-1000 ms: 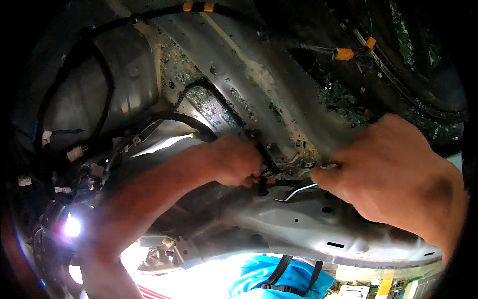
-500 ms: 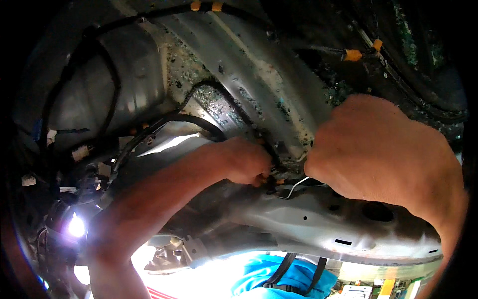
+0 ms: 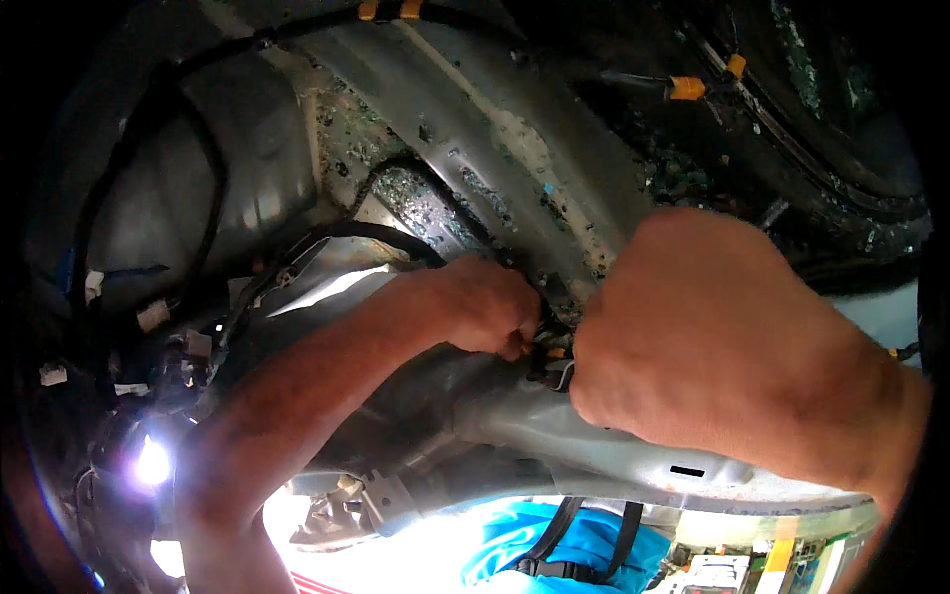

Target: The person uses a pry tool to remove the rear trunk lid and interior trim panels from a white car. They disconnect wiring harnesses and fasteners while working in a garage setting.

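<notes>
Tape tags on the wiring, coloured panels at the lower rim

Small orange-yellow tape tags wrap the black cables: a pair at 12 o'clock (image 3: 388, 10), two more towards 1 o'clock (image 3: 687, 88). White tape tags (image 3: 151, 315) mark the dark wire bundle at 9 o'clock. At 5 o'clock, blurred yellow, green and white sign-like panels (image 3: 782, 559) show; too small to make out further. No packages or screens are visible.

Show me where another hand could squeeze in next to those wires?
Bare room: the smooth grey panel left of the black cable loop, and the pale metal beam under the right hand. Crowded: where the left hand and right hand meet at the small connector, and the wire tangle far left.
</notes>
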Motion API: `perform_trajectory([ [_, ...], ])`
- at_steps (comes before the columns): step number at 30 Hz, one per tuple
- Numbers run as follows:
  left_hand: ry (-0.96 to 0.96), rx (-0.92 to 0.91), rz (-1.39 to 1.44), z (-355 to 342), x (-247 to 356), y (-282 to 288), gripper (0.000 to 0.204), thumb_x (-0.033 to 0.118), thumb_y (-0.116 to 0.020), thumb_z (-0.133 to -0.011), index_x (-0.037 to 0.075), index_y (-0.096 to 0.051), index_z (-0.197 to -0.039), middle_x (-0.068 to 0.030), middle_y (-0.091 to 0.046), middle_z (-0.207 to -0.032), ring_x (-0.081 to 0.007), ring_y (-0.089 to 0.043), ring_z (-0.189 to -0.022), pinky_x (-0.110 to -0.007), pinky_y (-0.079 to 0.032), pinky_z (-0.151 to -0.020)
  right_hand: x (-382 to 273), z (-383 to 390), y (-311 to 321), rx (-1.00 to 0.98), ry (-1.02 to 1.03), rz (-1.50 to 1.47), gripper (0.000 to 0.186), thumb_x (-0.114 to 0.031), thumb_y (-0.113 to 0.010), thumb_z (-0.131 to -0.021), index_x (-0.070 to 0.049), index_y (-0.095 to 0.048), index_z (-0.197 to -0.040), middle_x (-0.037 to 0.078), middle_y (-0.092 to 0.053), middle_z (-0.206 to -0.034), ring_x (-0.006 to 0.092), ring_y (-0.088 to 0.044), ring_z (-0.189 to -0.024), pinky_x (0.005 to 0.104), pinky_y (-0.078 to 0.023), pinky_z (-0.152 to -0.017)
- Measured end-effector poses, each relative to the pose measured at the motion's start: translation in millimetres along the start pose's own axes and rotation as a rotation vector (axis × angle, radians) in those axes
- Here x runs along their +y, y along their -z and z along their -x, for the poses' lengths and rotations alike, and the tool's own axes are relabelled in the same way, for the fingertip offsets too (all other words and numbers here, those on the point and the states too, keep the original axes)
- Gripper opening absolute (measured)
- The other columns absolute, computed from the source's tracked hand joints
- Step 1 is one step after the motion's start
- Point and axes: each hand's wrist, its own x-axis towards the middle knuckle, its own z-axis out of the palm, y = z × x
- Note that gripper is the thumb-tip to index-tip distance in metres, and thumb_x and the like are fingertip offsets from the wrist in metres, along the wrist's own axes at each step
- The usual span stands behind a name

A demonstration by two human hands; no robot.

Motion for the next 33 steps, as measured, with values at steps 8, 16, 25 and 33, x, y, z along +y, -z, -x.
perform_trajectory([
  [8,0.006,-0.091,-0.137,6.8,15.8,19.4,0.026,0.036,-0.069,-0.085,0.021,-0.077,-0.105,-0.0051,-0.073,-0.105,-0.0301,-0.068,-0.103,-0.045,-0.054,-0.082,-4.4,15.1,-67.1,0.212,0.145,0.179,0.012,-0.016,-0.069,-0.068,-0.007,-0.065,-0.061,0.002,-0.061,-0.056,0.0149,-0.062,-0.053,0.0336,-0.044,-0.044],
  [16,-0.161,0.006,-0.149,-3.4,-3.8,5.4,0.024,0.038,-0.066,-0.087,0.023,-0.076,-0.103,-0.0061,-0.072,-0.098,-0.0315,-0.067,-0.097,-0.047,-0.054,-0.078,-15.1,26.9,-92.9,0.229,-0.069,0.028,0.011,-0.014,-0.069,-0.068,-0.004,-0.065,-0.069,0.007,-0.063,-0.059,0.0167,-0.063,-0.052,0.0325,-0.045,-0.043],
  [25,-0.091,-0.094,-0.031,4.0,-0.7,-0.2,0.029,0.039,-0.068,-0.087,0.023,-0.076,-0.111,-0.0062,-0.072,-0.108,-0.0314,-0.066,-0.106,-0.045,-0.054,-0.086,-13.6,23.9,-107.6,0.442,-0.102,-0.032,0.014,-0.017,-0.068,-0.069,-0.004,-0.066,-0.075,0.007,-0.062,-0.064,0.0175,-0.063,-0.057,0.0336,-0.048,-0.045],
  [33,-0.114,-0.100,0.097,3.0,-2.9,-4.0,0.024,0.033,-0.066,-0.087,0.020,-0.076,-0.105,-0.0105,-0.072,-0.096,-0.0337,-0.068,-0.095,-0.047,-0.052,-0.081,18.9,29.1,-74.7,0.216,-0.039,-0.035,0.014,-0.019,-0.065,-0.078,-0.007,-0.071,-0.082,0.007,-0.069,-0.074,0.0224,-0.073,-0.072,0.0386,-0.054,-0.055],
])
